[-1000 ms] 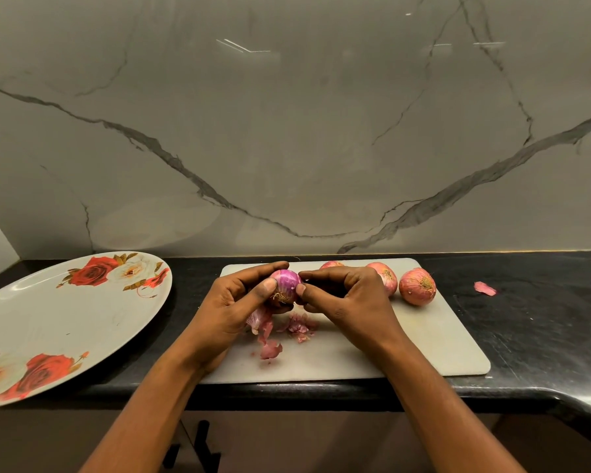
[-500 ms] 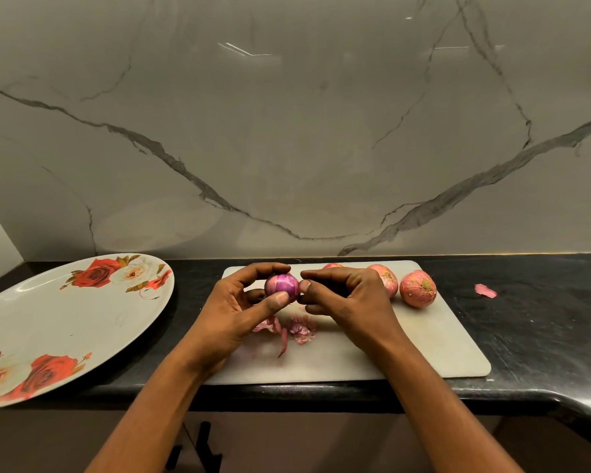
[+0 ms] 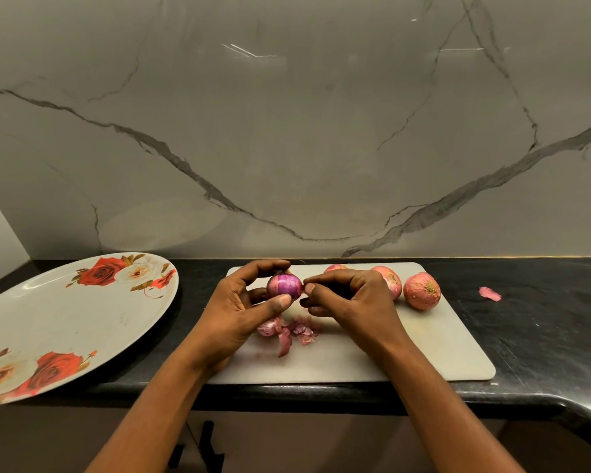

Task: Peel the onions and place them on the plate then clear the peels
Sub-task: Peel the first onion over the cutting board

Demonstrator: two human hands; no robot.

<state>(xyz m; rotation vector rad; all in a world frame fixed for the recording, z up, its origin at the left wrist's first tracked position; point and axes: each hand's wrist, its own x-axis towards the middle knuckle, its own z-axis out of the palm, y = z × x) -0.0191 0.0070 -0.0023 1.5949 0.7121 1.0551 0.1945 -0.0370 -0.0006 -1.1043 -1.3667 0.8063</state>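
Onions: four in all. One purple onion (image 3: 284, 286) is held above the cutting board's (image 3: 423, 353) far left part. Three unpeeled onions (image 3: 422, 290) sit along the board's far edge, the leftmost mostly hidden behind the right hand.
Left hand (image 3: 239, 308): curled round the purple onion, with the thumb under it and the fingers arched over its top.
Right hand (image 3: 352, 302): thumb and forefinger pinch at the purple onion's right side (I cannot tell whether they have skin or flesh).
Peels: one loose heap (image 3: 290, 331) lies on the board under the hands. One stray peel (image 3: 489, 293) lies on the counter (image 3: 543, 319) right of the board.
Edges: the board's near edge lies close to the counter's front edge. A strip of black counter shows left of the board, and a wider stretch shows to its right.
Plate (image 3: 65, 319): one, left of the board, with printed roses on its face.
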